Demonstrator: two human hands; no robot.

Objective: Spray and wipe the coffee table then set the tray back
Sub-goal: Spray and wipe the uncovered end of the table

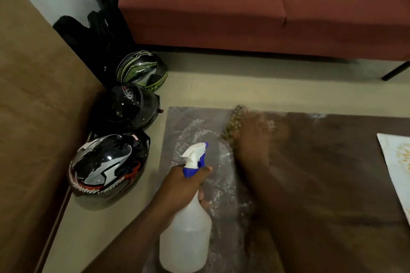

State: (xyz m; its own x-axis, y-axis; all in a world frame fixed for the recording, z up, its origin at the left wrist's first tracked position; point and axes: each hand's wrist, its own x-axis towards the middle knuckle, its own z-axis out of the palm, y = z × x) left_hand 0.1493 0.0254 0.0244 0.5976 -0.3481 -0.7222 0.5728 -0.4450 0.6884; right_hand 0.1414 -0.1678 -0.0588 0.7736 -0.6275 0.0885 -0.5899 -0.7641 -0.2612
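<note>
I've got the surface [332, 162] in front of me, sofa [244, 6] behind it across the floor. Three helmets [108, 162] sit in a row on the floor to its left. On the surface, cloth [233, 124] at the far left end, tray [397, 162] at the right edge.

Three glossy motorcycle helmets line the floor: one green-and-black [142, 71], one plain black with a clear visor [126, 106], one black with silver and a toothed grin [108, 165]. One translucent white spray bottle with a blue-and-white trigger [188, 228]. One mottled brown cloth [233, 126]. Two bare hands, left [184, 186] and right [255, 139]. One dark wooden coffee table [332, 173], one rust-red fabric sofa [244, 6], one pale patterned tray edge [397, 162].
</note>
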